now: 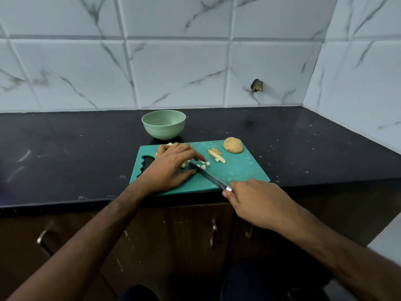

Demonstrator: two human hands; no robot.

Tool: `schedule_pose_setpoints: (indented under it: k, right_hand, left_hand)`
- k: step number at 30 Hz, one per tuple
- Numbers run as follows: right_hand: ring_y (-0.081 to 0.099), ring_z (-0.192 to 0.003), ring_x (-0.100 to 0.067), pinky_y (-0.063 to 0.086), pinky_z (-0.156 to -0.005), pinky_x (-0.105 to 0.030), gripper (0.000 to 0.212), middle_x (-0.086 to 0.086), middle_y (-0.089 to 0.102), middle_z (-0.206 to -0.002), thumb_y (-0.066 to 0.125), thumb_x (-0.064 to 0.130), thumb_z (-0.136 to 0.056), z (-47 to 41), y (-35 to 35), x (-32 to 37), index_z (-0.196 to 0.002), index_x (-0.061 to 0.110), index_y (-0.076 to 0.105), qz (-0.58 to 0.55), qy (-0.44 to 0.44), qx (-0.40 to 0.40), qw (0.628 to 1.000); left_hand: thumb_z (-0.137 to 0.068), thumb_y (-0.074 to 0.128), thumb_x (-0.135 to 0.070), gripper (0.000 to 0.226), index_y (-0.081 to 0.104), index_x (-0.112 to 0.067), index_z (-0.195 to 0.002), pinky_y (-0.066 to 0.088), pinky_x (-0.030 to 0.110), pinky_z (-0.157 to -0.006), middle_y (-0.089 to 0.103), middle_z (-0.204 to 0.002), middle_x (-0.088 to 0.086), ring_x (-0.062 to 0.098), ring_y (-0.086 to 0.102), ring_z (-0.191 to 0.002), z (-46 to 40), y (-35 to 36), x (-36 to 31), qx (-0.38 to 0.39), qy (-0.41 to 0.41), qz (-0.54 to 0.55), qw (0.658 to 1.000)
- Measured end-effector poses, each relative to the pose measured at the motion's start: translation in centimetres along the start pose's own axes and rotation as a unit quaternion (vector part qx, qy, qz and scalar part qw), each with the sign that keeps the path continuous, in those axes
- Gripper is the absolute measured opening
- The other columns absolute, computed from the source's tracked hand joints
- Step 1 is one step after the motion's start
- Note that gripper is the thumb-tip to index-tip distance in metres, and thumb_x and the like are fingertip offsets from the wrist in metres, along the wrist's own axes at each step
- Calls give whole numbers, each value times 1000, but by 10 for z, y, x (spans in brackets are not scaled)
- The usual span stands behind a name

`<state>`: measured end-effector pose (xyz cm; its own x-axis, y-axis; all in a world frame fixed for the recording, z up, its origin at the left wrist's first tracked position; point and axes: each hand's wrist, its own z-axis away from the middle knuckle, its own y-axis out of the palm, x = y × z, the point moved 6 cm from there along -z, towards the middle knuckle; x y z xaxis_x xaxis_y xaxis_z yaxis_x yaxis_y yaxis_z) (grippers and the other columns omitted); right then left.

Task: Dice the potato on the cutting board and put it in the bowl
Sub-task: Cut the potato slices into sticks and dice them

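Observation:
A teal cutting board (238,170) lies on the black counter. My left hand (173,166) rests on its left part, fingers pressing down on pale potato strips that it mostly hides. Small potato cubes (204,165) lie just right of my fingertips. My right hand (258,200) grips the handle of a knife (208,175) at the board's front edge, the blade pointing at the cubes. A potato half (233,145) sits skin up at the board's far right corner. Potato slices (217,156) lie left of it. The light green bowl (163,124) stands behind the board; I see nothing inside it.
The black counter (76,153) runs left and right, its front edge just below the board. White marble-pattern tiles form the back wall and a right side wall (364,83). Dark wooden cabinet doors with metal handles (214,235) are under the counter.

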<state>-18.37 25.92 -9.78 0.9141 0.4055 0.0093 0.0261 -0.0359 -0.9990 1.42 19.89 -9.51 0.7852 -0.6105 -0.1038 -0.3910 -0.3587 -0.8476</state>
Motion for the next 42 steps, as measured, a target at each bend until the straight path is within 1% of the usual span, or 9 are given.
schedule_pose_setpoints:
  k: [7,10,12,14,17,22,27,33,42]
  right_hand:
    - [54,-77,-8,41,-67,-33,38,9,53,-81,29,55,-107,3,-6,-26,-80,32,42,6,-14,75,997]
    - [56,-87,-10,48,-79,-37,36,8,56,-87,30,58,-106,1,-12,-52,-89,33,49,13,-26,128,991]
    - [58,-81,-7,51,-81,-38,40,8,60,-82,35,59,-104,-3,-17,-71,-85,29,52,-10,-44,139,989]
    - [57,-61,-7,54,-66,-35,41,7,60,-68,42,55,-104,-9,-20,-90,-81,24,58,-105,-48,137,984]
    - [38,-40,-16,40,-39,-28,42,1,44,-51,46,46,-105,-22,-15,-117,-83,11,56,-316,-4,84,945]
    - [26,-35,-15,34,-36,-24,45,-4,34,-49,43,44,-107,-50,-3,-135,-85,6,54,-506,30,-76,858]
    - [25,-32,-15,34,-37,-24,43,-1,32,-44,43,39,-109,-77,-3,-122,-83,7,53,-592,32,-154,790]
    - [26,-34,-10,32,-37,-24,43,1,34,-46,42,40,-109,-82,4,-118,-87,6,55,-614,44,-154,773]
    - [26,-34,-10,30,-38,-24,43,2,34,-46,43,41,-109,-82,7,-120,-87,6,56,-606,44,-153,779]
  left_hand:
    - [-98,59,-36,16,65,-43,-110,20,32,-86,55,-113,-21,4,49,-114,-1,10,6,29,0,-3,1000]
    - [-96,63,-33,15,67,-42,-107,20,33,-86,55,-107,-21,3,47,-110,-1,8,9,16,-28,2,999]
    - [-95,65,-31,13,68,-41,-103,22,34,-85,57,-102,-22,1,48,-106,-1,5,9,5,-39,5,999]
    - [-93,68,-28,13,67,-38,-100,24,36,-85,61,-98,-22,2,51,-103,0,2,8,-11,-46,-2,999]
    - [-90,71,-22,16,66,-36,-95,23,37,-91,65,-96,-19,9,56,-100,2,-1,8,-38,-62,-33,997]
    - [-95,55,-22,14,65,-31,-103,28,43,-96,67,-105,-13,16,60,-101,0,-4,0,-46,-25,-110,993]
    - [-101,25,-45,44,55,-30,-129,24,46,-110,58,-127,-11,10,52,-124,-19,15,-8,73,13,-80,994]
    - [-102,23,-49,53,47,-31,-146,21,42,-108,46,-148,-10,8,43,-133,-42,39,-19,162,96,-73,979]
    - [-99,43,-41,34,72,-27,-106,35,43,-91,65,-102,-8,18,62,-97,-31,15,2,32,101,-156,982]
